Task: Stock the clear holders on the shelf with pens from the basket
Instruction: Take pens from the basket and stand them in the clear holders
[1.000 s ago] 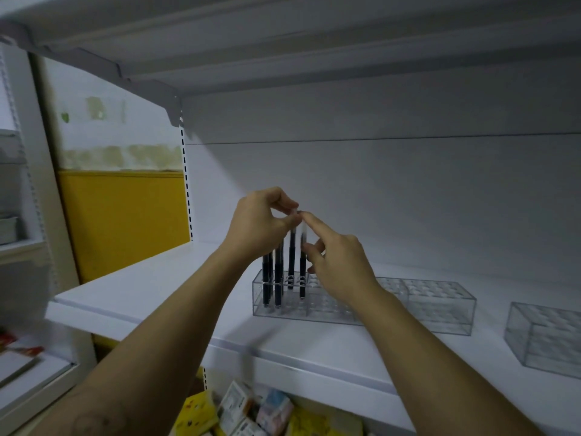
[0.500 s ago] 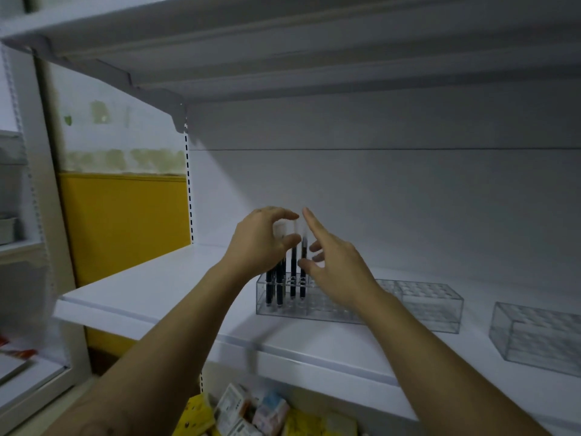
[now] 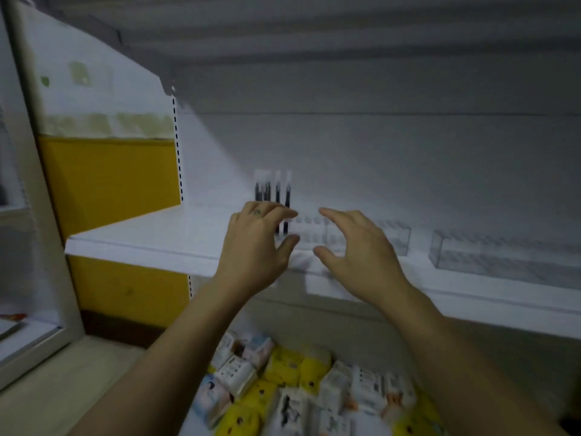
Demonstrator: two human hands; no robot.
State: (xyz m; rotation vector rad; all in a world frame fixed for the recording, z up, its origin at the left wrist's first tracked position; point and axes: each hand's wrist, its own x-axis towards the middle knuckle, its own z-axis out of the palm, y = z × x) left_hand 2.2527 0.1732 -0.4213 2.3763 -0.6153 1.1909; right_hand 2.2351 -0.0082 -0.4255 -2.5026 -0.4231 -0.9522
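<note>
Far left, a yellow panel [image 3: 103,184] fills the wall beside the unit, and a slotted upright [image 3: 177,146] marks the corner where the white shelf [image 3: 141,239] begins. The whole view is smeared with motion, so fine detail is lost.

On the shelf, left of centre, a small cluster of dark pens [image 3: 277,191] with pale tops stands upright in the left end of a clear holder [image 3: 394,237]. I cannot count them surely; four or five. Their lower halves are hidden behind the left hand [image 3: 254,250], which hangs in front of that end of the holder with fingers loosely spread and thumb apart from them, a wide, slack grip with nothing in it. Whether its fingertips brush the pens I cannot tell.

Just to its right, with a gap between the two, the right hand [image 3: 361,250] mirrors it: fingers arched and parted, thumb low, holding nothing, in front of the middle of the same holder. The holder's right end shows past the wrist, its cells bare.

Further right, apart from the first, a second clear holder [image 3: 503,256] sits on the same shelf.

Below the shelf, between the forearms, lies a heap of yellow and white packets [image 3: 298,388]
</note>
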